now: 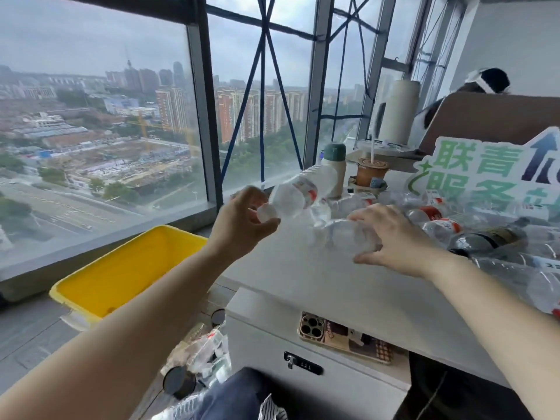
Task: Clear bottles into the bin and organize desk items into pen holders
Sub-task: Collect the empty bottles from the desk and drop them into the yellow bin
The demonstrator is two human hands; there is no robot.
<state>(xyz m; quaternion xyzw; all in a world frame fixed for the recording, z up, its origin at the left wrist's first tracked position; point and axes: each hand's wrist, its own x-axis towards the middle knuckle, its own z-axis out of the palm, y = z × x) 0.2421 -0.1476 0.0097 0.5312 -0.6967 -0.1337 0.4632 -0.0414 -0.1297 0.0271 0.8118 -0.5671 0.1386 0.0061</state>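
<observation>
My left hand pinches a clear plastic bottle by its white capped neck and holds it tilted in the air above the desk's left edge. My right hand grips a second clear bottle that lies on the white desk. A yellow bin stands on the floor below and left of my left hand. Several more clear bottles, some with red labels, lie piled on the desk to the right.
A phone lies near the desk's front edge, above a locked drawer unit. A green-capped flask and a brown cup with a straw stand at the back. A green sign stands at right. Crumpled bottles lie on the floor.
</observation>
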